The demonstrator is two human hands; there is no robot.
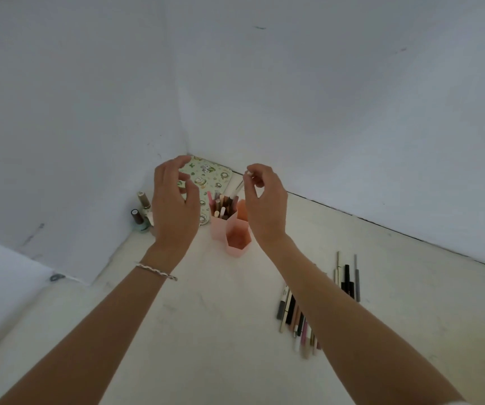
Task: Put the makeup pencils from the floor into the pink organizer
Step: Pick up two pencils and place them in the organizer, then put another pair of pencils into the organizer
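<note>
Glass nail-polish bottles [140, 213] stand at the far left against the white wall, just beside the left hand [174, 206], which hovers with its fingers spread and curled, gripping nothing. A twisted silver bracelet [156, 271] sits on that wrist. Behind the hand, a flat green patterned case [209, 171] lies in the corner.

Next comes the pink plastic organizer of hexagonal cups [229, 232], standing on the pale floor [206, 331] near the corner. Its rear-left cup is already packed with upright makeup pencils [222, 204] in pinks and browns; the front cup looks empty, and the rear-right cup is mostly hidden by the right hand [260, 200]. That hand is raised above the organizer, thumb and forefinger pinched on the top of a thin pale pencil [240, 185] whose lower end seems to point down into the filled cup, though blur makes the exact contact unclear.

Further right, well apart from the organizer, a loose group of pencils and slim sticks [299, 320] lies on the floor, partly covered by the right forearm. By my judgement the job is roughly half done: one cup full, a pencil going in, and a sizeable pile left to collect.
</note>
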